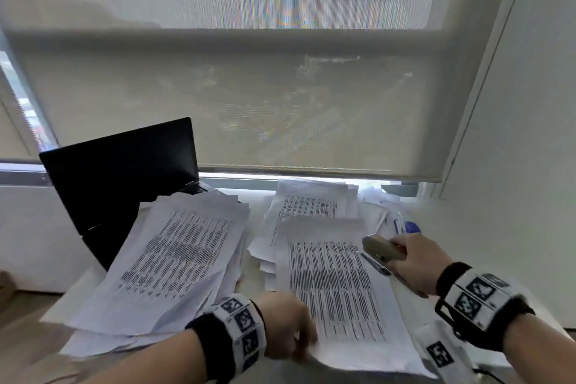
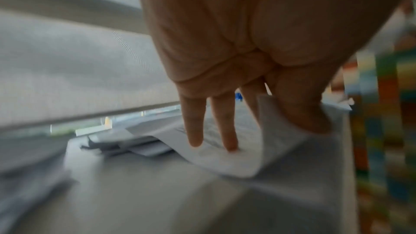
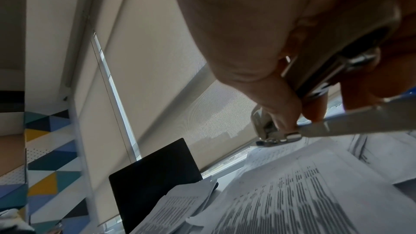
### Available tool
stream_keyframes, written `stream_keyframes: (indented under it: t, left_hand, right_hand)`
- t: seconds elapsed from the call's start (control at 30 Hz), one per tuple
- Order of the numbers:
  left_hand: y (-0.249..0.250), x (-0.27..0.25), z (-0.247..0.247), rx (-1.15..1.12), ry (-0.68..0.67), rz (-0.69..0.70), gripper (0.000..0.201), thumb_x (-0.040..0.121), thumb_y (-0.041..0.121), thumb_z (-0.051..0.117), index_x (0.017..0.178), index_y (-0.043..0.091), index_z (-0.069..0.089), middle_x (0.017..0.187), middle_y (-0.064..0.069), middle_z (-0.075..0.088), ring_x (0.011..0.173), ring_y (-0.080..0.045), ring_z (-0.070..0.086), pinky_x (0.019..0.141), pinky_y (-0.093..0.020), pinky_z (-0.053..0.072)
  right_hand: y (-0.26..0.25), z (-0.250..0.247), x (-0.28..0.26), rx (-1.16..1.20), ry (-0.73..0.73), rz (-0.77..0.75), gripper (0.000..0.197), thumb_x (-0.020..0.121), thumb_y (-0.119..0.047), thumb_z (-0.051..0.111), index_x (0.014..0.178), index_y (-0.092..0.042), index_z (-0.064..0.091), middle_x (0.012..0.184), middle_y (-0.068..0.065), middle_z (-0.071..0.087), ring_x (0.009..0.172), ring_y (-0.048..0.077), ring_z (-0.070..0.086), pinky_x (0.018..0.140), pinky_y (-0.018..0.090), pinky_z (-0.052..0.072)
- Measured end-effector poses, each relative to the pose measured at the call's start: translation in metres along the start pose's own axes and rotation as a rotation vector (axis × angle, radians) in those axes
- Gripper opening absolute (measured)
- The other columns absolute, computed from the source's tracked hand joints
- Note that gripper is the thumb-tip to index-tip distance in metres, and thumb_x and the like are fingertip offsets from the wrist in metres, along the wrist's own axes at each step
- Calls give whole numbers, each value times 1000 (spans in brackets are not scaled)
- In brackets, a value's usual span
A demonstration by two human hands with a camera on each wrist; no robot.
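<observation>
A set of printed sheets (image 1: 336,290) lies on the white table, in front of me and right of centre. My left hand (image 1: 304,343) pinches their near left corner. In the left wrist view that corner (image 2: 236,163) curls up between the fingers (image 2: 195,127) and the thumb. My right hand (image 1: 402,256) grips a metal stapler (image 1: 381,249) at the sheets' far right corner. In the right wrist view the stapler (image 3: 337,63) has its base arm swung away from the top, just above the paper (image 3: 292,202).
A black laptop (image 1: 124,184) stands open at the left. A loose pile of printed pages (image 1: 174,259) leans over its keyboard. More pages (image 1: 311,203) lie at the back by the window blind (image 1: 249,103), and a blue object (image 1: 412,227) sits beyond my right hand.
</observation>
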State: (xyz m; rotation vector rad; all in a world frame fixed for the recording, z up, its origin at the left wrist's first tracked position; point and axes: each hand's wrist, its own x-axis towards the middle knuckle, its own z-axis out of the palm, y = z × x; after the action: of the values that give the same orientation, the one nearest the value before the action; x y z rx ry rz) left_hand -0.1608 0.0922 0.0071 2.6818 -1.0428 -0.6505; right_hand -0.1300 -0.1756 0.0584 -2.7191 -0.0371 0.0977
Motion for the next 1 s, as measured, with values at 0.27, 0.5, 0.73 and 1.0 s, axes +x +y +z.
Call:
stream_keyframes:
  t: [0.27,0.5,0.73,1.0]
  left_hand:
    - [-16,14,-17,-106,220,-359,68,87,68,49,140,26,46,149,1,43,136,-25,41,113,-42,33]
    - [-40,54,-20,177,0,-486,128,64,85,58,155,24,-9,162,2,-15,149,-24,-12,119,-55,-7]
    - [-50,62,-16,155,-7,-482,138,57,90,58,154,22,-14,162,4,-16,150,-22,-11,119,-52,-8]
    - [-58,70,-11,211,-4,-456,135,63,90,54,153,18,-16,163,0,-15,150,-25,-11,115,-53,-13]
  right_hand:
    - [-12,34,-3,-62,-91,-33,13,81,-21,61,93,-21,58,86,0,62,80,16,58,71,25,45]
    - [-41,60,32,-135,-103,-37,43,91,-34,56,130,-23,43,122,6,57,111,22,54,98,33,42]
    - [-87,87,88,-99,-144,-76,28,96,-34,47,120,-20,49,122,5,60,110,22,56,92,29,42]
    - [-91,97,96,-57,-120,-39,44,97,-35,46,138,-20,44,133,3,55,115,20,55,98,28,41]
